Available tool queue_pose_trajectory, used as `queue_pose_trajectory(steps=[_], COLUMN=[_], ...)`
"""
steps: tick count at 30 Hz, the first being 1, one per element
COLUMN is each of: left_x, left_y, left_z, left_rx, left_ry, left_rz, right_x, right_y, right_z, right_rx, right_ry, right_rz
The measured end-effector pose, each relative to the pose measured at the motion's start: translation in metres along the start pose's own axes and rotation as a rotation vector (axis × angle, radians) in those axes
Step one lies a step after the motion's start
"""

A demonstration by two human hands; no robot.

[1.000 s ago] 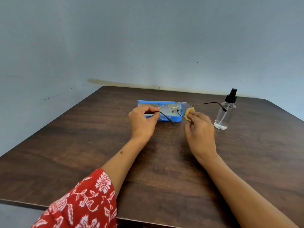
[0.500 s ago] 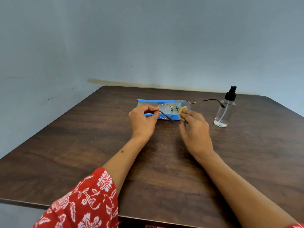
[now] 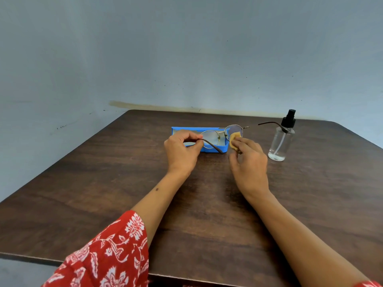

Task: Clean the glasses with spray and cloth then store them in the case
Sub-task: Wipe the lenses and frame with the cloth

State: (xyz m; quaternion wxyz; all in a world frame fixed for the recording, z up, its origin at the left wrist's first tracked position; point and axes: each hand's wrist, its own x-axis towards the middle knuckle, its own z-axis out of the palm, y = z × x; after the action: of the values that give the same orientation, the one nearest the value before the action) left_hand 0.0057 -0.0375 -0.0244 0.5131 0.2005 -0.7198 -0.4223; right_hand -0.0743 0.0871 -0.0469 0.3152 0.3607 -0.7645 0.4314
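Dark wood table (image 3: 103,193) against a grey wall. L hand (image 3: 182,151) pinches one temple of the glasses (image 3: 219,136), 1 pair, lenses at its 2 o'clock. R hand (image 3: 248,162) pinches 1 yellow cloth (image 3: 235,137) onto the right lens. Behind, at 12, 1 blue case (image 3: 207,129), open. At R hand's 2 o'clock, apart, 1 spray bottle (image 3: 281,139), upright.

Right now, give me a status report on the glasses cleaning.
Left hand pinches a temple of the glasses. Right hand presses yellow cloth on one lens. Blue case open behind them, spray bottle at right, nothing in the way.
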Motion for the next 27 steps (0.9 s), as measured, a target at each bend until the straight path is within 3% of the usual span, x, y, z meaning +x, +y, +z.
queue_pose_trajectory(steps=[27], left_x=[0.0028], left_y=[-0.0041], left_z=[-0.0002], left_rx=[-0.009], left_ry=[0.041], left_rz=[-0.019], right_x=[0.0075], right_y=[0.0044], right_z=[0.0088], right_rx=[0.014], right_ry=[0.069], right_rz=[-0.071])
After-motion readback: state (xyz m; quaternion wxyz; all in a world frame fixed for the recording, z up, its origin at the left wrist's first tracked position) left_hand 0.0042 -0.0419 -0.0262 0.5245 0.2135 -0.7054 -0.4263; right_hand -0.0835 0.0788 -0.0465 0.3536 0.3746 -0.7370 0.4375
